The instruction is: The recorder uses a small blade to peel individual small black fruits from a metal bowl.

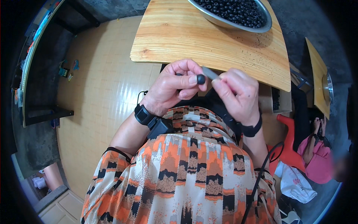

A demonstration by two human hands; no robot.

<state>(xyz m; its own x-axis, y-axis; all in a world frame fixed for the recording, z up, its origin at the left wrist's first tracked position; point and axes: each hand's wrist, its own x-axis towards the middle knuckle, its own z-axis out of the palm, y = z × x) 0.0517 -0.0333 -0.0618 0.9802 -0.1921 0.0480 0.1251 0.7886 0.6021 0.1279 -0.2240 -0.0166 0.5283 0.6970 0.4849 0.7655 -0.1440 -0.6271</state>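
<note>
Between the thumb and fingers of my left hand (pixel 173 84) is a small black round part (pixel 201 79), its rounded end pointing right. A second dark bit shows at that hand's fingers, too small to name. My right hand (pixel 240 95) is closed round a knife (pixel 211 73); only its short grey blade shows, the handle being hidden in the fist. The blade's tip lies close to the left fingertips, just above the black part. Both hands are in front of my body at the near edge of a wooden table (pixel 175 35). A metal bowl (pixel 269 24) on it holds many small black ring-shaped parts.
Dark crumbs are scattered on the table's right side. Below it stands a box (pixel 286 102) with black pieces inside. To the right are a red stool (pixel 289 136), a white bag (pixel 294 183), another person in pink (pixel 319 160), and a second table (pixel 317 74) with a metal bowl.
</note>
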